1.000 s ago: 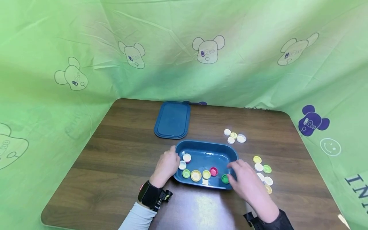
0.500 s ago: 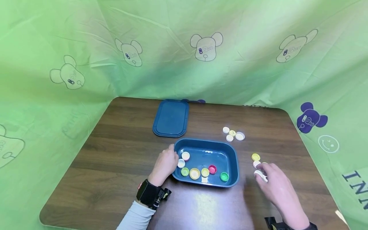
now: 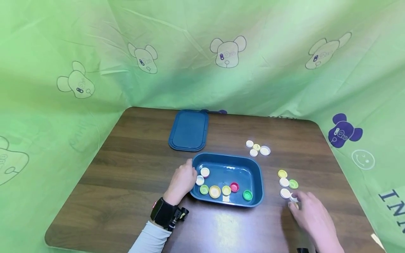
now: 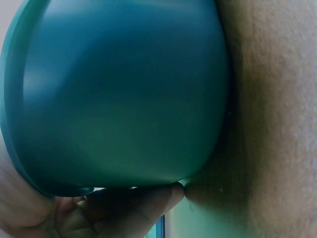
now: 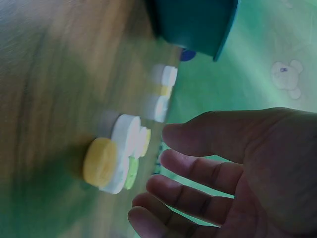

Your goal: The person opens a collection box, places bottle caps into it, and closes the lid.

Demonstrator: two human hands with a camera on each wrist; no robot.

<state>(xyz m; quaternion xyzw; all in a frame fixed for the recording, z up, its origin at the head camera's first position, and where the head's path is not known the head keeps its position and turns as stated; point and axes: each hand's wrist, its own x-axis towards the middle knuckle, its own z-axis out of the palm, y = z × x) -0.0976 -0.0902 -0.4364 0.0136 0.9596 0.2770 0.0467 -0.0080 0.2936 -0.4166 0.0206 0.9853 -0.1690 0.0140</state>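
My left hand (image 3: 182, 180) grips the left end of a blue plastic box (image 3: 234, 174). In the left wrist view, fingers (image 4: 166, 198) lie against the box's outer wall (image 4: 124, 99). Inside the box are several bottle caps, among them a white cap (image 3: 205, 172), a red cap (image 3: 234, 187) and a dark green cap (image 3: 247, 195). My right hand (image 3: 314, 214) hovers at a loose group of caps right of the box, its fingers spread and holding nothing. A yellow cap (image 5: 100, 161) and a white cap (image 5: 124, 141) are near those fingers; the hand partly covers this group in the head view.
A blue lid (image 3: 188, 130) lies flat behind the box. Farther back right sits another small cluster with a white cap (image 3: 265, 150) and a yellow one. Green printed cloth (image 3: 186, 80) hangs around the wooden table (image 3: 133, 168).
My right hand has left the right end of the box and moved right to the loose caps, then slightly nearer me. The left hand has stayed at the box.
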